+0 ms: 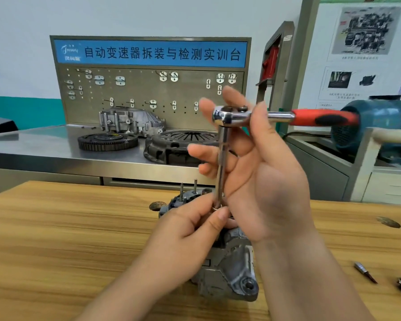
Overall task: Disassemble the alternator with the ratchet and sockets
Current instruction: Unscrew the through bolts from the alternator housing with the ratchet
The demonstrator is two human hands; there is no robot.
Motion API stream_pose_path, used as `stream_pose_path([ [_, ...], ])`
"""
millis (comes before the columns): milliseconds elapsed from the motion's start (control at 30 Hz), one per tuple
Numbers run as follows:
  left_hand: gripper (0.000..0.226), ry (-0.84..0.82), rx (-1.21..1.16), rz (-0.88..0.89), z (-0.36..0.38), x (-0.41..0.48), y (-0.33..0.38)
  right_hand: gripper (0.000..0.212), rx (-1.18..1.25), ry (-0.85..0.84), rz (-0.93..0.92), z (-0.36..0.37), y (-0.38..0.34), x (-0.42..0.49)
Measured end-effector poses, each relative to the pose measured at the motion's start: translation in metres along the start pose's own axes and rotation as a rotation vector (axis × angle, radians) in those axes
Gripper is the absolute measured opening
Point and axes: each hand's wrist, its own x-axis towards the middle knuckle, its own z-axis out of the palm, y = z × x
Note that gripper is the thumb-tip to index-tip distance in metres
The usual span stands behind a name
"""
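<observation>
As left hand (188, 230) pinches the socket (217, 202) and right hand (264, 177) grips the ratchet (322, 118), seating on the alternator (229, 269) seems next.

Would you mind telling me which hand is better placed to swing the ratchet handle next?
Right. The right hand holds the ratchet by its head, beside the red handle; the left hand pinches the socket down at the alternator.
</observation>
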Motion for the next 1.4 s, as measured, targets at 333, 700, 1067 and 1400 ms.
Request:
stream_pose_path([
  [333,0.024,0.04,0.021,-0.05,0.0047,-0.0003,-0.0004,0.024,-0.062,0.017,-0.107,0.0019,0.0002,-0.0012],
  [700,0.018,-0.004,0.094,-0.036,0.0026,-0.0012,-0.0004,0.023,-0.107,0.027,-0.133,-0.0018,-0.0029,0.0002],
  [1067,0.017,-0.002,0.079,-0.011,0.0016,-0.0009,-0.0027,0.044,0.003,0.043,0.034,-0.0042,-0.0015,0.0004],
  [1400,0.044,0.048,0.071,-0.015,0.0044,-0.0015,-0.0037,0.031,0.016,0.002,-0.069,-0.0012,0.0007,0.0002],
])
